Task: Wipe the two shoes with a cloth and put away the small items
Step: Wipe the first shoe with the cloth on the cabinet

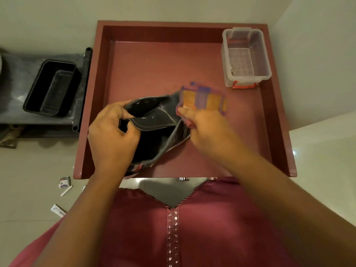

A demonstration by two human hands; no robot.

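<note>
- Pale floor tiles surround a maroon tray table (pixel 90 120); on the near left floor lie a small box (pixel 64 182), a white stick (pixel 66 190) and a tube (pixel 58 210), small items seemingly not yet put away.
- On the tray's near left, the left hand (pixel 112 132) grips the rim of a dark shoe (pixel 154 130), holding its opening up.
- Just right, the right hand (pixel 204 126) pinches an orange-and-purple cloth (pixel 203 100) against the shoe's far edge; motion blurs it.
- Wiping looks under way; next the cloth should probably sweep the remaining surfaces. I see no second shoe.
- Far right sits a clear container (pixel 246 54); far left, a black tub (pixel 51 87).
</note>
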